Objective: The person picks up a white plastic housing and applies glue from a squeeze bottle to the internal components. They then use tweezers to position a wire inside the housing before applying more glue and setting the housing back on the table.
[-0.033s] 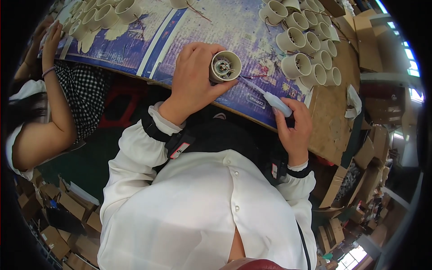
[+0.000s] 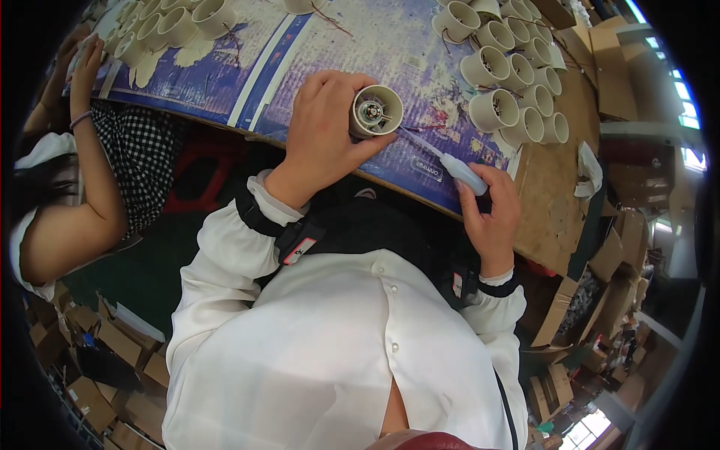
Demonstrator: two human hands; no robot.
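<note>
My left hand (image 2: 324, 124) is closed round the side of a cream-coloured cup-shaped housing (image 2: 397, 110), tilted so its open end shows. Inside sits a small round motor (image 2: 370, 112) with a metal centre. Between the thumb and fingers of my right hand (image 2: 491, 214) is a translucent squeeze bottle (image 2: 463, 174). Its long thin nozzle (image 2: 422, 142) points up and left to the lower right edge of the housing. Whether the tip touches it, I cannot tell. Thin dark red wires (image 2: 427, 127) stick out at the right of the housing.
Several similar cream housings (image 2: 493, 110) with wires stand at the right of the table, more (image 2: 177, 28) at the far left. Worn blue-and-white printed cardboard (image 2: 300, 45) covers the tabletop (image 2: 551, 202). A co-worker's arm (image 2: 101, 157) is at left. Cardboard boxes (image 2: 120, 341) lie around the floor.
</note>
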